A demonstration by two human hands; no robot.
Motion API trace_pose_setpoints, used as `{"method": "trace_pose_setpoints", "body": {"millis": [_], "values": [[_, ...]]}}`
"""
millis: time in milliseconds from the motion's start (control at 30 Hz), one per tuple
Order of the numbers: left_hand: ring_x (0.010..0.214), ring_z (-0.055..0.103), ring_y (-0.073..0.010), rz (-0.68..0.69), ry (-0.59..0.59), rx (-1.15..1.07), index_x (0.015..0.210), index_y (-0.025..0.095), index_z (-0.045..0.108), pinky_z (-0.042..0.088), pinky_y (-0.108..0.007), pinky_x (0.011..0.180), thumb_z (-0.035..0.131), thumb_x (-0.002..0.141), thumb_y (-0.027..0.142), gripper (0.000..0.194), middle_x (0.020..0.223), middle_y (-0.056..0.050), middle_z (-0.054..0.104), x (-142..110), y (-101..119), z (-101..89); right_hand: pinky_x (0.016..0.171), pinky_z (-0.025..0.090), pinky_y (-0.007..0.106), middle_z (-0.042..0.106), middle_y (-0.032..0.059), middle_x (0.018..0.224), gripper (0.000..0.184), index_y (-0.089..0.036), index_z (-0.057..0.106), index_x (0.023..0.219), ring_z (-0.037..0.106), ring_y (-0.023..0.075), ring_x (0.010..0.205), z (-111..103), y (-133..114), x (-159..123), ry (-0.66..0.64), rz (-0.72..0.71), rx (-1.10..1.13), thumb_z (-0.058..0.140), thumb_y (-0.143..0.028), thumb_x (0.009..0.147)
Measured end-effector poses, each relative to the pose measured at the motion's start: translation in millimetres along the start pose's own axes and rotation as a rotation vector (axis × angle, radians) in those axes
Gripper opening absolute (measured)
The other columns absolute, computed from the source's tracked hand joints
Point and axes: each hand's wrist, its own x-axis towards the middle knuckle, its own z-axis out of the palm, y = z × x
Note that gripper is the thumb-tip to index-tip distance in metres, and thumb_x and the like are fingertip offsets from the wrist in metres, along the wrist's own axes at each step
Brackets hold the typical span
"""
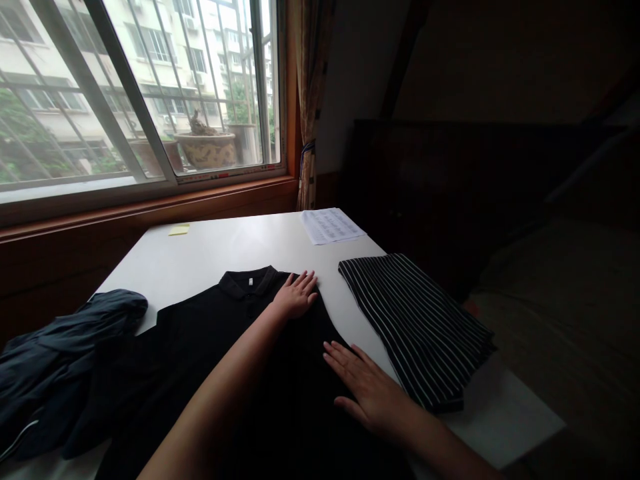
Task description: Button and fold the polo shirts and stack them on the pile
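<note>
A black polo shirt (210,353) lies spread flat on the white table (220,250), collar toward the window. My left hand (296,295) rests flat on the shirt's right shoulder near the collar, fingers stretched out. My right hand (367,387) presses flat on the shirt's right side, fingers spread, close to the table's right part. Neither hand holds anything.
A folded black garment with white stripes (417,323) lies right of the shirt, at the table's right edge. A dark blue jacket (55,360) is heaped at the left. A printed sheet (331,225) and a yellow note (179,230) lie near the window. A dark bed stands to the right.
</note>
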Motion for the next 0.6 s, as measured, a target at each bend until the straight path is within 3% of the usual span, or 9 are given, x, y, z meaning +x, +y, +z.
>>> {"method": "trace_pose_setpoints", "body": {"millis": [200, 333, 433, 600], "values": [[0.153, 0.019, -0.0298, -0.11, 0.052, 0.02, 0.157, 0.025, 0.031, 0.018, -0.063, 0.121, 0.031, 0.104, 0.043, 0.056, 0.164, -0.005, 0.027, 0, 8, -1.7, 0.126, 0.018, 0.047, 0.015, 0.0043, 0.167, 0.076, -0.027, 0.0, 0.161, 0.018, 0.0228, 0.153, 9, -2, -17, 0.035, 0.031, -0.03, 0.045, -0.046, 0.103], [0.154, 0.013, -0.0319, -0.165, 0.164, 0.036, 0.155, 0.021, 0.035, 0.016, -0.065, 0.12, 0.03, 0.104, 0.031, 0.052, 0.166, -0.008, 0.022, -5, 17, -7.7, 0.125, 0.019, 0.047, 0.017, 0.0037, 0.166, 0.073, -0.028, 0.003, 0.161, 0.02, 0.0227, 0.153, 9, -3, -25, 0.049, 0.042, -0.022, 0.044, -0.047, 0.103], [0.153, 0.02, -0.0316, -0.126, 0.216, 0.017, 0.15, 0.019, 0.042, 0.022, -0.061, 0.12, 0.034, 0.102, 0.026, 0.049, 0.163, -0.011, 0.03, -12, 22, -18.9, 0.125, 0.02, 0.047, 0.019, 0.0033, 0.166, 0.071, -0.03, 0.007, 0.161, 0.021, 0.0226, 0.153, 8, -2, -33, 0.05, 0.036, -0.013, 0.044, -0.046, 0.103], [0.151, 0.028, -0.0279, 0.069, 0.12, -0.061, 0.149, 0.019, 0.044, 0.029, -0.051, 0.12, 0.038, 0.103, 0.037, 0.049, 0.16, -0.008, 0.038, -45, 32, -37.2, 0.123, 0.027, 0.047, 0.023, 0.0036, 0.165, 0.068, -0.03, 0.013, 0.161, 0.027, 0.0223, 0.151, 7, -2, -53, 0.054, 0.041, -0.004, 0.047, -0.043, 0.103]]}}
